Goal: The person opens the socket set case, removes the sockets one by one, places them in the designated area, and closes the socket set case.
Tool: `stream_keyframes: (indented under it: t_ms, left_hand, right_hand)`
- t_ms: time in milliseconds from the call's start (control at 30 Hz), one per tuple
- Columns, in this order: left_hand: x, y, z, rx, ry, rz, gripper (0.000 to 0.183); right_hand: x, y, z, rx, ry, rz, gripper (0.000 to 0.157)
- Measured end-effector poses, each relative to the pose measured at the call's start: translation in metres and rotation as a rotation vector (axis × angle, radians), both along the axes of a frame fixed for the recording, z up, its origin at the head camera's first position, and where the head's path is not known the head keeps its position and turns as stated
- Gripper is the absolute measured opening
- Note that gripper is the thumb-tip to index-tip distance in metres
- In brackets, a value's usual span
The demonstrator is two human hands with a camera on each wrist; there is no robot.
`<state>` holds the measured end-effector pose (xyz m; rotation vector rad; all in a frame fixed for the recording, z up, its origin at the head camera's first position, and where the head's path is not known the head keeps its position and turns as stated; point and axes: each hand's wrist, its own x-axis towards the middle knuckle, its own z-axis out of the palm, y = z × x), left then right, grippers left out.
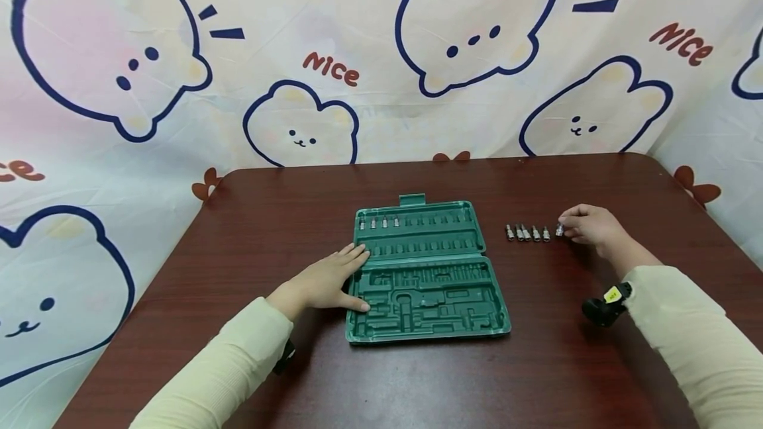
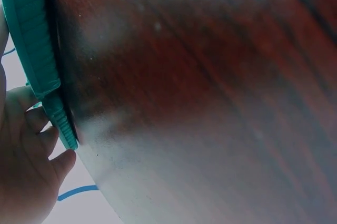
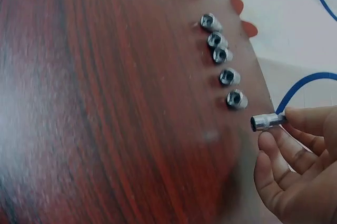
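Note:
A green plastic tool case [image 1: 441, 330] lies unfolded on the table, its moulded slots facing up. My left hand [image 1: 328, 280] rests on the case's left edge with fingers spread; the left wrist view shows its fingers [image 2: 50, 140] beside the case's side. Off to the right, my right hand [image 1: 590, 225] pinches a small silver bit socket [image 3: 266, 122] between thumb and finger, its hollow end facing outward. Several similar bit sockets [image 3: 229, 77] lie in a row beside that hand. A few more bits [image 1: 385, 222] sit in the case's upper left slots.
The brown wooden table [image 1: 268, 204] ends at a cloth backdrop [image 1: 381, 118] printed with cartoon bears. A latch tab [image 1: 412, 199] sticks out from the case's far edge. A black wrist device [image 1: 605, 310] hangs under the right sleeve.

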<state>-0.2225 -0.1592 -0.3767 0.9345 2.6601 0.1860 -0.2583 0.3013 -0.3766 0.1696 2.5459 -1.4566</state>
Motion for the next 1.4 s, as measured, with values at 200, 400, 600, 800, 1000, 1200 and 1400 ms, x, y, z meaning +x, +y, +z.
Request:
stream_keyframes:
  t_ms: [200,400,600,800,1000,1200,1400]
  left_hand:
    - [-0.001,-0.001,-0.001,0.0,0.0,0.003,0.094]
    - [0.0,-0.001,0.0,0.001,-0.006,0.006,0.094]
    - [0.001,-0.001,0.0,0.005,-0.009,0.015,0.094]
    - [0.0,0.0,0.0,0.01,-0.01,0.019,0.094]
    - [0.001,0.0,0.0,0.02,-0.005,0.004,0.094]
    - [0.001,-0.001,-0.001,0.015,-0.011,0.005,0.094]
    - [-0.001,-0.001,-0.002,0.003,-0.002,0.02,0.095]
  right_hand:
    - [-0.002,0.001,-0.002,0.031,-0.03,0.042,0.038]
    - [-0.006,0.0,-0.004,0.095,-0.015,0.066,0.033]
    - [-0.01,-0.005,-0.006,0.198,-0.003,0.078,0.03]
    - [-0.011,-0.009,-0.008,0.261,0.033,0.063,0.025]
    - [-0.011,-0.011,-0.008,0.28,0.029,0.05,0.018]
    - [-0.011,-0.011,-0.008,0.271,0.012,0.053,0.018]
    - [-0.011,-0.01,-0.005,0.256,0.008,0.059,0.024]
